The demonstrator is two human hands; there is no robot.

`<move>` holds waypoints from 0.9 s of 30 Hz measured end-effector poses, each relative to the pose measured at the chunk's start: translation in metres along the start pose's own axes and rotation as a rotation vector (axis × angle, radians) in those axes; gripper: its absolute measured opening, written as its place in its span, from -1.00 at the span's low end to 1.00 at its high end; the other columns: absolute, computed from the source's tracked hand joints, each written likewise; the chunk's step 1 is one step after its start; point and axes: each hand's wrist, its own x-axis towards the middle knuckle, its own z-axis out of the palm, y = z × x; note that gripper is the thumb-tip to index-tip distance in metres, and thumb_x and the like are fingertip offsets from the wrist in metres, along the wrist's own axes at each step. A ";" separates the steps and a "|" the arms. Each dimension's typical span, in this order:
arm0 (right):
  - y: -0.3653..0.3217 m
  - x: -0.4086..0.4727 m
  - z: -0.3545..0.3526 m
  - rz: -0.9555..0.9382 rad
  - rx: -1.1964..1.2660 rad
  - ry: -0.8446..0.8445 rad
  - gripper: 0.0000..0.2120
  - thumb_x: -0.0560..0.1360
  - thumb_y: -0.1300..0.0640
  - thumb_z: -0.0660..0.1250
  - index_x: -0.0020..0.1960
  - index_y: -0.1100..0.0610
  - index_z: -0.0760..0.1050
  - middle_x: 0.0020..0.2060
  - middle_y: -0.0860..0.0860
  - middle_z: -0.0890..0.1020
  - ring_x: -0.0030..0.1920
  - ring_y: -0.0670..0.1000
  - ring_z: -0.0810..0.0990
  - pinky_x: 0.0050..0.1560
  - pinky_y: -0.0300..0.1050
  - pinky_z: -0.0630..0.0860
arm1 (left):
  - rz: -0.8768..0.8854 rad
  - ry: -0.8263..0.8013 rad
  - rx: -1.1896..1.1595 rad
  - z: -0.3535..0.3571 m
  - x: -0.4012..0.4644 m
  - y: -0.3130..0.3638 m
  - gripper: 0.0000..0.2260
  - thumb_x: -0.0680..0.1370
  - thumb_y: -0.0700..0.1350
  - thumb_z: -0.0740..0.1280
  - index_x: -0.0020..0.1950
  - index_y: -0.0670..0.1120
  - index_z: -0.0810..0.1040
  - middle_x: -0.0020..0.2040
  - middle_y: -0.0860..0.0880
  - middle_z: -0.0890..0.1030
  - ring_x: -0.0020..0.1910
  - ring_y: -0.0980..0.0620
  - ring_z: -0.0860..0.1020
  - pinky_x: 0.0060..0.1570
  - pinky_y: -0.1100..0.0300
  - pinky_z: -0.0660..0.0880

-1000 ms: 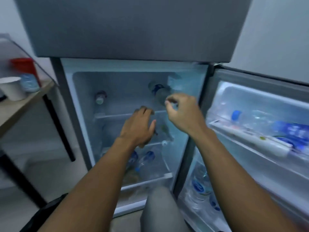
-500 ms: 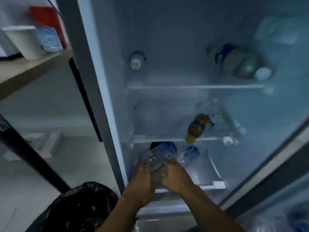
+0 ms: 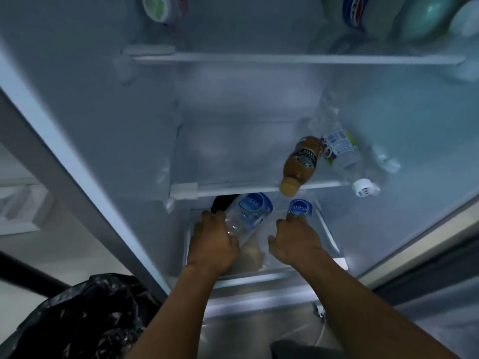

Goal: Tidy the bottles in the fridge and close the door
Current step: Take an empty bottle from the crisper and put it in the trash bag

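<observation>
Both hands reach into the clear bottom drawer (image 3: pixel 333 244) of the open fridge. My left hand (image 3: pixel 212 242) is closed around a clear water bottle with a blue label (image 3: pixel 248 213), which lies tilted. My right hand (image 3: pixel 295 242) grips a second blue-labelled water bottle (image 3: pixel 300 207), whose body is hidden under the hand. On the middle shelf (image 3: pixel 233 189) a brown bottle (image 3: pixel 300 164) and a clear bottle with a white cap (image 3: pixel 344 156) lie on their sides at the right. More bottles (image 3: pixel 363 11) lie on the top shelf.
A green-capped container (image 3: pixel 158 7) stands at the top shelf's left. A black plastic bag (image 3: pixel 85 320) sits on the floor at the lower left. The fridge's left wall (image 3: pixel 64 151) runs diagonally. The door edge (image 3: pixel 427 255) is at the right.
The view has moved closer and lower into the fridge. My hands, together on one bottle half a second ago, have spread apart, each onto its own bottle in the bottom drawer.
</observation>
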 end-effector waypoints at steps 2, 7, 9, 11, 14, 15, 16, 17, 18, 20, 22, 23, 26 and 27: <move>0.004 0.002 0.003 0.003 0.061 0.000 -0.56 0.56 -0.06 0.20 0.34 0.17 0.40 0.31 0.16 0.42 0.38 0.16 0.33 0.29 0.04 0.39 | 0.002 -0.065 -0.102 0.000 0.004 0.003 -0.55 0.47 -0.02 0.34 0.33 -0.08 0.37 0.23 -0.18 0.38 0.13 -0.23 0.49 0.09 0.04 0.49; -0.001 -0.002 0.016 -0.060 0.220 -0.110 -0.56 0.54 0.02 0.30 0.35 0.19 0.38 0.21 0.13 0.48 0.22 0.12 0.50 0.19 -0.06 0.46 | -0.024 -0.064 -0.272 0.001 0.034 -0.002 -0.73 0.52 -0.11 0.25 0.21 -0.06 0.52 0.19 -0.18 0.47 0.16 -0.21 0.53 0.16 0.07 0.47; -0.002 -0.005 0.022 -0.086 0.237 -0.151 -0.58 0.56 0.06 0.28 0.35 0.21 0.36 0.23 0.15 0.48 0.23 0.13 0.50 0.20 -0.10 0.44 | 0.020 -0.058 -0.200 0.009 0.050 -0.008 -0.55 0.48 -0.09 0.22 0.39 0.00 0.43 0.31 -0.18 0.43 0.26 -0.22 0.47 0.25 0.00 0.44; 0.000 -0.005 0.030 -0.105 0.227 -0.169 -0.59 0.58 0.05 0.24 0.36 0.22 0.35 0.26 0.17 0.48 0.24 0.16 0.49 0.25 -0.05 0.46 | 0.044 -0.065 -0.148 0.019 0.066 -0.012 -0.39 0.42 -0.07 0.17 0.50 0.14 0.27 0.43 -0.14 0.35 0.36 -0.23 0.38 0.27 -0.09 0.43; 0.004 -0.006 0.037 -0.117 0.203 -0.210 -0.52 0.59 0.02 0.22 0.44 0.19 0.27 0.37 0.16 0.40 0.36 0.15 0.41 0.37 -0.02 0.37 | -0.008 -0.128 -0.119 0.028 0.086 -0.017 -0.41 0.51 -0.03 0.23 0.52 0.24 0.16 0.50 -0.11 0.29 0.44 -0.22 0.29 0.31 -0.18 0.38; 0.006 -0.006 0.038 -0.124 0.194 -0.223 -0.50 0.59 0.01 0.22 0.46 0.19 0.25 0.41 0.15 0.36 0.40 0.15 0.37 0.40 -0.02 0.33 | -0.010 -0.153 -0.092 0.029 0.090 -0.017 -0.42 0.53 -0.01 0.24 0.52 0.25 0.13 0.49 -0.10 0.30 0.44 -0.22 0.29 0.31 -0.20 0.37; 0.007 -0.007 0.040 -0.133 0.185 -0.228 -0.49 0.60 0.01 0.21 0.47 0.18 0.24 0.45 0.14 0.32 0.43 0.15 0.34 0.41 -0.03 0.30 | -0.015 -0.171 -0.070 0.032 0.092 -0.019 -0.41 0.53 0.01 0.25 0.52 0.26 0.12 0.47 -0.10 0.32 0.42 -0.21 0.32 0.30 -0.20 0.38; 0.008 -0.006 0.042 -0.147 0.177 -0.220 -0.49 0.60 0.01 0.21 0.48 0.18 0.24 0.47 0.14 0.28 0.44 0.15 0.32 0.42 -0.03 0.28 | -0.020 -0.151 -0.055 0.034 0.092 -0.019 -0.40 0.52 0.01 0.28 0.52 0.25 0.15 0.44 -0.10 0.37 0.38 -0.21 0.36 0.28 -0.18 0.40; 0.009 -0.004 0.043 -0.161 0.170 -0.202 -0.49 0.60 0.01 0.20 0.48 0.18 0.24 0.48 0.14 0.27 0.45 0.14 0.32 0.43 -0.04 0.27 | -0.026 -0.093 -0.071 0.036 0.091 -0.019 -0.42 0.50 -0.02 0.30 0.50 0.21 0.23 0.37 -0.11 0.43 0.33 -0.21 0.42 0.24 -0.12 0.43; 0.010 -0.004 0.043 -0.158 0.177 -0.186 -0.50 0.60 0.00 0.21 0.47 0.19 0.25 0.45 0.14 0.30 0.42 0.13 0.35 0.41 -0.05 0.30 | -0.071 0.047 -0.199 0.040 0.088 -0.017 -0.56 0.47 -0.14 0.31 0.36 0.07 0.47 0.22 -0.14 0.54 0.21 -0.19 0.52 0.16 0.02 0.49; 0.011 -0.003 0.044 -0.156 0.186 -0.187 -0.49 0.59 0.00 0.22 0.46 0.19 0.26 0.41 0.13 0.34 0.40 0.13 0.37 0.39 -0.05 0.33 | -0.096 0.106 -0.260 0.040 0.080 -0.015 -0.61 0.48 -0.22 0.30 0.28 0.06 0.55 0.17 -0.13 0.55 0.16 -0.17 0.54 0.16 0.08 0.49; 0.010 -0.003 0.043 -0.156 0.183 -0.190 -0.50 0.59 -0.01 0.22 0.46 0.19 0.27 0.38 0.13 0.35 0.38 0.14 0.38 0.38 -0.05 0.35 | -0.079 0.092 -0.247 0.039 0.076 -0.015 -0.55 0.48 -0.25 0.29 0.31 0.11 0.52 0.17 -0.14 0.52 0.15 -0.17 0.54 0.17 0.08 0.49; 0.006 -0.003 0.044 -0.160 0.189 -0.168 -0.57 0.55 0.01 0.26 0.34 0.20 0.41 0.23 0.15 0.45 0.27 0.16 0.46 0.29 -0.02 0.45 | -0.036 0.043 -0.149 0.030 0.061 -0.016 -0.47 0.53 -0.19 0.24 0.45 0.22 0.35 0.15 -0.16 0.47 0.11 -0.18 0.54 0.12 0.06 0.49; 0.005 -0.004 0.044 -0.152 0.202 -0.162 -0.60 0.53 0.02 0.28 0.29 0.21 0.45 0.18 0.16 0.48 0.22 0.16 0.49 0.25 -0.01 0.48 | -0.043 0.042 -0.158 0.026 0.053 -0.018 -0.48 0.54 -0.18 0.21 0.46 0.20 0.34 0.16 -0.18 0.49 0.12 -0.19 0.54 0.13 0.04 0.49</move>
